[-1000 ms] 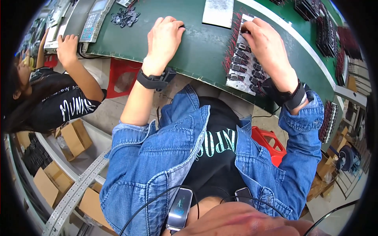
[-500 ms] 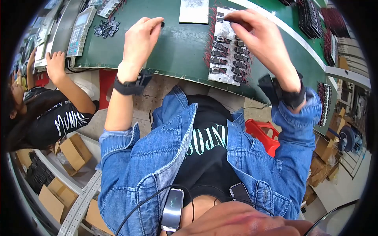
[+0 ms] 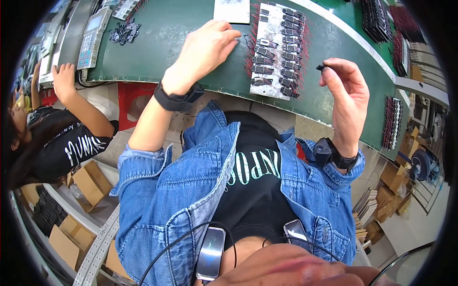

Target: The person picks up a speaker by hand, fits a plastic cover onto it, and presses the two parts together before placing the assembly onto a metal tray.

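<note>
My right hand (image 3: 348, 90) is raised right of the tray, pinching a small black part (image 3: 320, 67) between thumb and forefinger. My left hand (image 3: 207, 50) is over the green bench, fingers drawn together close to the tray's left edge; what they hold, if anything, is hidden. Between my hands lies a pale, flat tray (image 3: 274, 40) bearing two columns of small black rectangular parts (image 3: 291, 56). Thin red wires (image 3: 249, 50) stick out along both sides of it.
A white square plate (image 3: 232, 10) lies beyond my left hand. Farther left are a loose pile of black parts (image 3: 125, 32) and a grey keypad device (image 3: 94, 38), near a co-worker's hand (image 3: 64, 82). More wired trays (image 3: 392, 124) lie at the right. The bench's front edge (image 3: 214, 89) runs before me.
My right hand has left the tray's far end and come right and nearer, now with a black part. My left hand has moved right; the black part at its fingertips no longer shows.
</note>
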`<state>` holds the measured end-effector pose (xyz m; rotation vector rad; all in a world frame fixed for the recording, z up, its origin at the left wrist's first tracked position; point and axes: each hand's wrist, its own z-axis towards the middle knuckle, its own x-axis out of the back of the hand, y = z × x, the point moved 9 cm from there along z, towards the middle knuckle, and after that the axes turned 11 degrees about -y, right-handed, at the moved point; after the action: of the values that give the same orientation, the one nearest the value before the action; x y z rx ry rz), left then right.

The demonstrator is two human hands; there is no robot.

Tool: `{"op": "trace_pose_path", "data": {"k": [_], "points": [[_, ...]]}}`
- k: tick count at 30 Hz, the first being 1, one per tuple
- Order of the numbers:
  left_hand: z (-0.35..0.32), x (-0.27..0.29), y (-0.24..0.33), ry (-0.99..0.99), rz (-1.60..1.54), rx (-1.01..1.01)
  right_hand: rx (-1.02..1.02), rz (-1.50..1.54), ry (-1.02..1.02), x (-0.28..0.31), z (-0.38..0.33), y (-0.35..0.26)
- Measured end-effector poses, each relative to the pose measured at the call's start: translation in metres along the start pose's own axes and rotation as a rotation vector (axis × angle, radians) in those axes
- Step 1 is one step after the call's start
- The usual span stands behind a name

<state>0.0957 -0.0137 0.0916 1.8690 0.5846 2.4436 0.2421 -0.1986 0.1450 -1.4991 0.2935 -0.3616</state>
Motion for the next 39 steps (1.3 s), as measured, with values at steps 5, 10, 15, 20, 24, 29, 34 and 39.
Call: {"op": "trace_pose_path", "data": {"k": [5, 10, 15, 20, 24, 29, 34, 39], "points": [[0.006, -0.021, 0.004, -0.081, 0.013, -0.032, -0.036, 0.094, -0.012, -0.004, -0.004, 0.007], [-0.021, -0.012, -0.014, -0.015, 0.124, -0.022, -0.019, 0.116, -0.049, 0.003, -0.010, 0.012], [-0.039, 0.006, -0.023, 0.073, 0.149, 0.224, -0.020, 0.167, -0.085, -0.003, -0.007, 0.016], [-0.039, -0.006, 0.004, 0.067, 0.109, 0.166, -0.069, 0.215, -0.130, -0.016, -0.006, 0.020], [-0.051, -0.003, 0.001, 0.047, 0.050, 0.109, -0.094, 0.164, -0.145, -0.016, -0.008, 0.026], [-0.065, -0.005, 0.004, 0.141, 0.060, 0.147, -0.108, 0.136, -0.120, -0.015, -0.021, 0.037], [-0.072, -0.018, 0.006, 0.151, 0.122, 0.190, -0.058, 0.171, -0.113, -0.023, -0.028, 0.048], [-0.055, 0.005, -0.002, 0.146, -0.062, 0.225, -0.076, 0.097, -0.182, -0.048, 0.007, 0.014]]}}
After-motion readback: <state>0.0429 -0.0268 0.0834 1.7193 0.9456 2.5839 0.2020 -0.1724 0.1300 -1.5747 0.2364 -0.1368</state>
